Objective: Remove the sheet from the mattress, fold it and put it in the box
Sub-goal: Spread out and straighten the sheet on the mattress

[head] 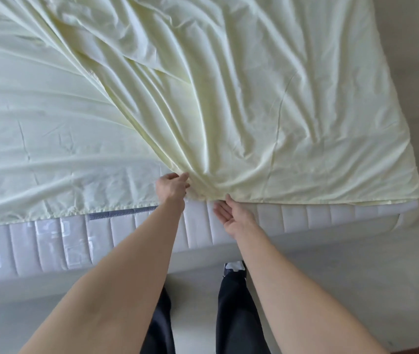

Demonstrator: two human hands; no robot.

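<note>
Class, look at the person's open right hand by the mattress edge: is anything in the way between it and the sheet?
Nothing visible is. The right hand lies palm-up against the mattress side, fingertips at the sheet hem. The left hand already grips the gathered fabric beside it. The box is out of view.

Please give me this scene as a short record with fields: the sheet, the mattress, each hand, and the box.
sheet: pale yellow sheet, loose and wrinkled on the mattress
mattress: white quilted side uncovered
left hand: left hand pinches the sheet edge
right hand: right hand open, palm up, fingertips at the sheet edge
box: not in view
</note>
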